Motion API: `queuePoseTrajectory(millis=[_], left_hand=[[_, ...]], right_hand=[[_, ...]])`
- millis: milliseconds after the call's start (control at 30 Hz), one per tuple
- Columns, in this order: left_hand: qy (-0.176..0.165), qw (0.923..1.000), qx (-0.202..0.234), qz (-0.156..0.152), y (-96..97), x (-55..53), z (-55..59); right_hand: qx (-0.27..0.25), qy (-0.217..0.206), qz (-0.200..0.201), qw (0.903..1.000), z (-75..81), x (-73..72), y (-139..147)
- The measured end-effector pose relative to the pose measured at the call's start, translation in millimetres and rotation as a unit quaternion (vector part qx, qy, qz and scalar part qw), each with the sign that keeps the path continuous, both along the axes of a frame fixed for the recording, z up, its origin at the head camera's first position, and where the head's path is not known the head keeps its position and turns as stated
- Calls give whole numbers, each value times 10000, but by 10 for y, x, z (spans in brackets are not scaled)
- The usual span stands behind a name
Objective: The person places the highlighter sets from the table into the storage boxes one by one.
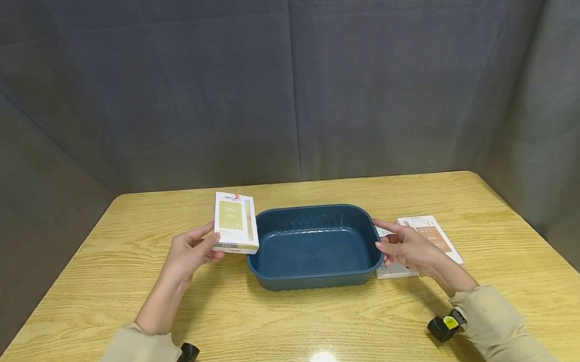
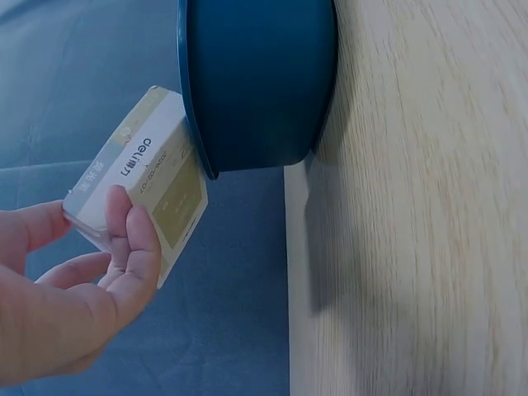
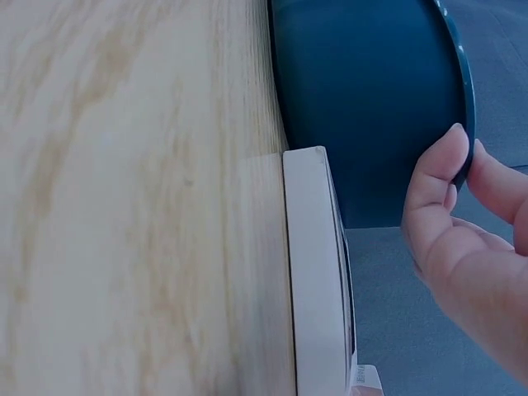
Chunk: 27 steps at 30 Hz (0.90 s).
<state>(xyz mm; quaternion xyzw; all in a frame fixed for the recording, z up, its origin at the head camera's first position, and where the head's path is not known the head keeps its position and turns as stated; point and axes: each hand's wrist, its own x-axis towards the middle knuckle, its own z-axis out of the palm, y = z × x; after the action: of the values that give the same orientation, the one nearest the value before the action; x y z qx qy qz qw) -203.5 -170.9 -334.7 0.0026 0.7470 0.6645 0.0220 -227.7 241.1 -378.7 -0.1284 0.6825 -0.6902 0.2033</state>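
Observation:
My left hand (image 1: pixel 186 257) grips a white box with a yellow-green panel (image 1: pixel 232 222), tilted and raised at the left end of a dark blue plastic basin (image 1: pixel 315 281). In the left wrist view the thumb and fingers pinch the box (image 2: pixel 140 165) by its edges, and its far corner overlaps the basin's rim. At the other end my right hand (image 1: pixel 410 248) pinches the basin's rim between thumb and fingers, as the right wrist view shows at the basin wall (image 3: pixel 371 107). Nothing lies inside the basin.
Two more white boxes lie on the wooden table (image 1: pixel 301 328) under and beside my right hand: one box with a brown panel (image 1: pixel 432 235), and another box (image 1: pixel 396 272) close against the basin's right side. A grey curtain (image 1: pixel 283 90) hangs behind the table.

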Motion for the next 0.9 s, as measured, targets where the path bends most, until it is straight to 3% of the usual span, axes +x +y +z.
queuePoseTrajectory(millis=[267, 600, 900], left_hand=[[8, 9998, -96, -201, 91, 18, 8], [-52, 9992, -347, -186, 200, 23, 43], [-48, 9985, -478, -281, 294, -1, 5]], right_hand=[[-45, 7, 27, 10000, 20, 12, -12], [-185, -35, 83, 9998, 11, 5, 5], [-69, -71, 7, 10000, 29, 10, -1]])
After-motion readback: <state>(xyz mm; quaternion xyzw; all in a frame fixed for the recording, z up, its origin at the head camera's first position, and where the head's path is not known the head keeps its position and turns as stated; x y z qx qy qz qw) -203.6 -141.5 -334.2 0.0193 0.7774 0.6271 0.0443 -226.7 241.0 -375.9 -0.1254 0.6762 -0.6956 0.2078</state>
